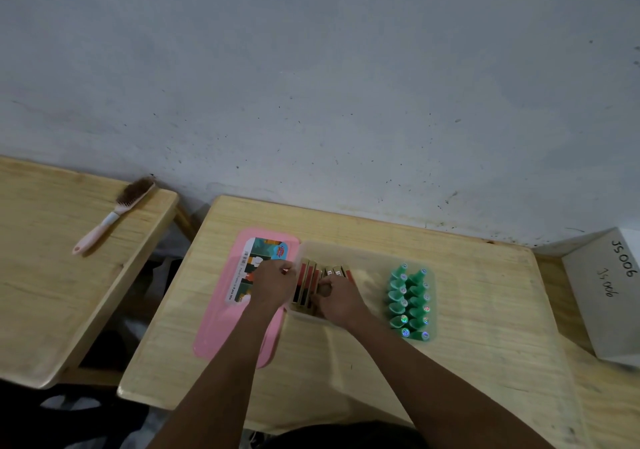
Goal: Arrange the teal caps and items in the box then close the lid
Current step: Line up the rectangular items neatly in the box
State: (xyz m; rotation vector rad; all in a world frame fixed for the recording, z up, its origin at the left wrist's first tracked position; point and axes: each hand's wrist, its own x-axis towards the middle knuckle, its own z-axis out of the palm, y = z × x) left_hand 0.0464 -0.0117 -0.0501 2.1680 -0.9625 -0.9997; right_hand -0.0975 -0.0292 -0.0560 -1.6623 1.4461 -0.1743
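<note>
While my right hand (337, 301) pinches the red-and-gold cartons (306, 286) standing in the translucent box (346, 251), my left hand (273, 284) curls at its left wall; what it grips I cannot tell. Teal caps (410, 301) sit rightward, nearest my right hand. The pink lid (221, 324) lies leftward, its length running away from me.

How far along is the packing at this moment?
Done: the teal caps stand in two rows, apparently at the right end of the clear box. In hand: the left hand and right hand handle the red and gold packs at its left end. Left: the pink lid lies beside the box, not yet fitted.
</note>
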